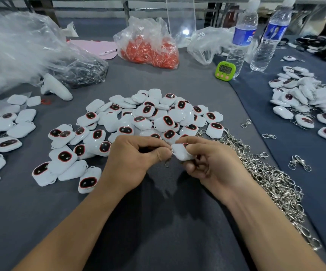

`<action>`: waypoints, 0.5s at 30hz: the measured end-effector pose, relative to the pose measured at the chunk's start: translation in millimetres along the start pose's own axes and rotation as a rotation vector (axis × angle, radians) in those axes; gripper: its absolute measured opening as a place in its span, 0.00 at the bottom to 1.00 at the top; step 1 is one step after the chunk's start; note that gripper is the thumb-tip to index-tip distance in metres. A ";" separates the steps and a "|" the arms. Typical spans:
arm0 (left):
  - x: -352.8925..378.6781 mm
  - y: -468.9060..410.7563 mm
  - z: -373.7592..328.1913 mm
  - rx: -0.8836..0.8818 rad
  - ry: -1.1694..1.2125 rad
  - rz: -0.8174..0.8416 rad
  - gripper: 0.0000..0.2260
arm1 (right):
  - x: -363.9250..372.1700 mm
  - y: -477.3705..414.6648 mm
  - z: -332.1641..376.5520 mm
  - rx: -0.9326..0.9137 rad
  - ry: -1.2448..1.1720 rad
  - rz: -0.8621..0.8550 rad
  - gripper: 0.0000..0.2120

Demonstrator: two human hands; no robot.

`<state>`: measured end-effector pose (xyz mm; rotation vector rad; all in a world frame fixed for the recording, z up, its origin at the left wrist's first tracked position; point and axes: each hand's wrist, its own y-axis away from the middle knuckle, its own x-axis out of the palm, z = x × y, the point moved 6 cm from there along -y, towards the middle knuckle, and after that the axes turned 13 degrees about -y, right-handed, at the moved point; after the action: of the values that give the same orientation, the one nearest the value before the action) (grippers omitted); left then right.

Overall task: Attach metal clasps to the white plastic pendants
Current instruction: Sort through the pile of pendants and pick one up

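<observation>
Above the table: R hand pinches a pendant by its edges; L hand fingers curl on a clasp at its loop. Pendant looks light, hard, slick; grip sides firmly.

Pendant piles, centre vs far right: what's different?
The centre pile lies on the grey cloth in the middle of the view. The right pile lies on the darker blue cloth at the edge. Pendants in the centre pile show bare loops, while silver clasps seem to trail from some in the right pile. Both piles hold the same white pendants with dark, red-rimmed windows.
</observation>
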<state>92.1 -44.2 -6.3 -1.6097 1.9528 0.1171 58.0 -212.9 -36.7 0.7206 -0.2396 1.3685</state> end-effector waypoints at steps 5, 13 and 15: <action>3.2 -0.7 2.4 -0.038 0.020 0.082 0.01 | 4.9 3.7 1.9 -0.058 0.047 0.022 0.12; -6.1 5.0 -14.8 0.247 -0.512 0.011 0.05 | 5.0 2.5 -1.3 -0.151 0.066 -0.045 0.11; -5.7 3.1 -6.3 0.080 -0.295 0.041 0.04 | 5.7 2.1 -3.2 -0.096 -0.029 -0.046 0.10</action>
<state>87.2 -41.1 0.7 -1.4129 1.7411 0.2733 56.5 -206.3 -35.3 0.6626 -0.3083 1.2951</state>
